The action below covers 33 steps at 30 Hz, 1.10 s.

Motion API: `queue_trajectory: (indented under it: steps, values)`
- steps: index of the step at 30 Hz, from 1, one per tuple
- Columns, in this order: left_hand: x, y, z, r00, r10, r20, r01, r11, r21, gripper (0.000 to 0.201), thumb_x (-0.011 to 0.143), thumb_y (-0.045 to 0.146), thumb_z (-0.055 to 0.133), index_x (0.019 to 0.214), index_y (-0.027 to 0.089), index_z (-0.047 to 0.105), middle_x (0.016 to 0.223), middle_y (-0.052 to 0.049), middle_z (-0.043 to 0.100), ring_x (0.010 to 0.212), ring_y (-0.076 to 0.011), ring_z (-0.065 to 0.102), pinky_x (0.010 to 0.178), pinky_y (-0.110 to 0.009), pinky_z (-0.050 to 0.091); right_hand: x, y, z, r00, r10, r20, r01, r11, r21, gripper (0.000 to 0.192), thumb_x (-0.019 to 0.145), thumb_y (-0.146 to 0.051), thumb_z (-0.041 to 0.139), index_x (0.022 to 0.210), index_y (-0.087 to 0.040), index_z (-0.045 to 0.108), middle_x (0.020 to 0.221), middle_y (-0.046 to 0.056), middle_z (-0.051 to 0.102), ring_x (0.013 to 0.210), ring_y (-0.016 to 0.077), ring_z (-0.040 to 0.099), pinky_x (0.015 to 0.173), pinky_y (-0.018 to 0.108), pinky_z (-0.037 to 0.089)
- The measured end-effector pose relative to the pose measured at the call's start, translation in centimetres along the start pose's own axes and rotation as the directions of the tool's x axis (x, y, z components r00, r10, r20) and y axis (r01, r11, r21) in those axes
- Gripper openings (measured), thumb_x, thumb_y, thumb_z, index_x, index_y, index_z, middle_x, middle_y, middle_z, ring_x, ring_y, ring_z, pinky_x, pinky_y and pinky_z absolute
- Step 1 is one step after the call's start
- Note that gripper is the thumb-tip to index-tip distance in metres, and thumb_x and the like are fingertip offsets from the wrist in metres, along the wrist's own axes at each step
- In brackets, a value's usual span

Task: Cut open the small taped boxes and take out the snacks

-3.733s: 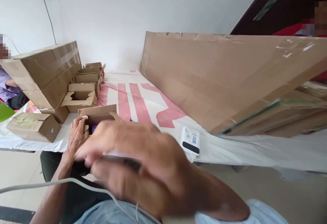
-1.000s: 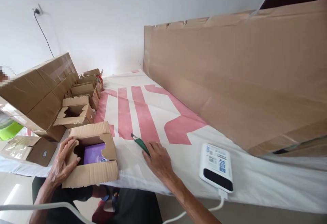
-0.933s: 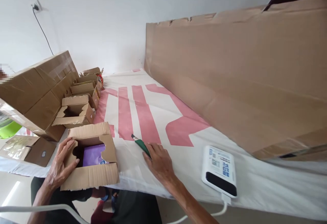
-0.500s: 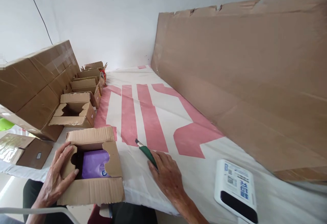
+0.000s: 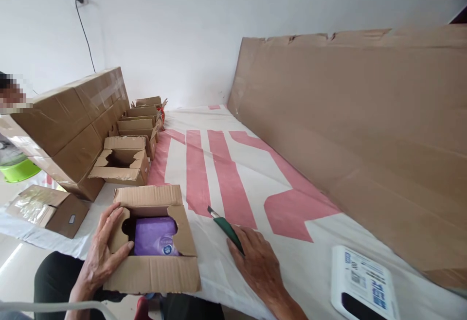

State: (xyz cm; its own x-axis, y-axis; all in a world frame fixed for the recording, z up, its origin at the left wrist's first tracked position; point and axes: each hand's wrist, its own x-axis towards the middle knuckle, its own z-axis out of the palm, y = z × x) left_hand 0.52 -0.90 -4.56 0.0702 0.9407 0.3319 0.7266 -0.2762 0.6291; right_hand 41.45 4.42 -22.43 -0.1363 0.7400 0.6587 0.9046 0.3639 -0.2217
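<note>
On the worktop (image 5: 299,271), near edge, before a white wall (image 5: 175,28): left hand (image 5: 104,252) holds one carton (image 5: 153,274); right hand (image 5: 258,264), one cutter (image 5: 226,230).

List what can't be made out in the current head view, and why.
Head view:
Glossy purple package: underside hidden by the open brown cardboard box.
Slim green-handled knife: rear end hidden under the right hand.
Rectangular white plastic device: near end cut off by the bottom edge.
Small white label on the taped brown cardboard box: too small to read.
</note>
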Motion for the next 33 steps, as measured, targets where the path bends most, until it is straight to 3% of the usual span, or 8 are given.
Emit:
queue_trajectory:
  steps: [8, 16, 25, 33]
  values:
    - [-0.5, -0.9, 0.7, 1.0, 0.005, -0.029, -0.006, 0.999, -0.032, 0.067, 0.097, 0.047, 0.076, 0.16, 0.036, 0.055, 0.173, -0.013, 0.043, 0.16, -0.0418, 0.044, 0.13, -0.065, 0.04, -0.7, 0.4, 0.8, 0.999, 0.017, 0.031, -0.017, 1.0, 0.005, 0.034, 0.111, -0.038, 0.046, 0.134, -0.021, 0.065, 0.115, 0.013, 0.075, 0.104, 0.031, 0.067, 0.089, 0.044, 0.051]
    - [0.1, -0.4, 0.1, 1.0, 0.01, -0.016, -0.01, 0.999, -0.037, 0.067, 0.095, 0.042, 0.079, 0.157, 0.032, 0.057, 0.17, -0.015, 0.045, 0.158, -0.0413, 0.046, 0.129, -0.063, 0.042, -0.4, 0.1, 0.8, 0.998, 0.041, 0.045, -0.042, 0.999, 0.009, 0.031, 0.109, -0.033, 0.048, 0.131, -0.02, 0.067, 0.114, 0.013, 0.074, 0.105, 0.0302, 0.066, 0.086, 0.042, 0.05]
    - [0.1, -1.4, 1.1, 0.995, 0.07, -0.07, -0.074, 0.996, -0.056, 0.065, 0.096, 0.043, 0.077, 0.156, 0.031, 0.056, 0.168, -0.014, 0.046, 0.158, -0.0396, 0.047, 0.129, -0.061, 0.044, -0.1, 0.2, 0.8, 0.998, 0.026, 0.057, -0.025, 1.0, -0.017, 0.031, 0.108, -0.032, 0.05, 0.129, -0.018, 0.067, 0.113, 0.012, 0.074, 0.107, 0.0297, 0.065, 0.089, 0.042, 0.05]
    - [0.2, -1.0, 1.1, 0.988, 0.124, -0.089, -0.128, 0.991, -0.042, 0.067, 0.095, 0.042, 0.077, 0.157, 0.028, 0.055, 0.165, -0.016, 0.048, 0.156, -0.0388, 0.048, 0.129, -0.061, 0.043, 0.3, -0.4, 0.4, 0.995, 0.058, 0.087, -0.058, 0.998, -0.008, 0.03, 0.105, -0.028, 0.05, 0.127, -0.019, 0.067, 0.109, 0.01, 0.071, 0.099, 0.0276, 0.062, 0.085, 0.039, 0.048]
